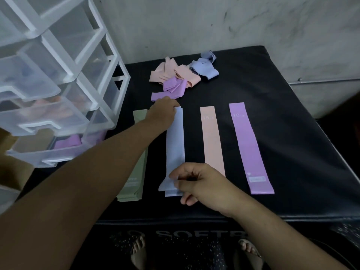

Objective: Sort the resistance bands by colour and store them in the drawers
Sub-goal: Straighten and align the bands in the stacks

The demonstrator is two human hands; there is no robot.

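Heads up, a fair bit is hard to read here. Our left forearm lies right across the green bands (141,172), so only the far tip and the near end of that stack show. The drawer unit (58,75) is cut off at the left and top edges, and its frosted plastic blurs what's inside. Purple in the open bottom drawer (64,152) is plain enough, and there's something pinkish in the drawer above it. The rest we can't make out. The print on the pink band (212,141) and the purple band (247,145) is faint, looks like 15 and 10.

The blue bands (175,145) lie lengthwise on the black mat (292,133), between the green stack and the pink band, with both our hands on them. Our left hand (163,112) is at the far end with its back toward us and the fingers out of sight, so we can't tell if it's pinching or just pressing. Our right hand (196,184) is at the near end, thumb and curled fingers pinching the top band, whose corner is lifted and skewed. The unsorted pile (181,78) sits just past our left hand.
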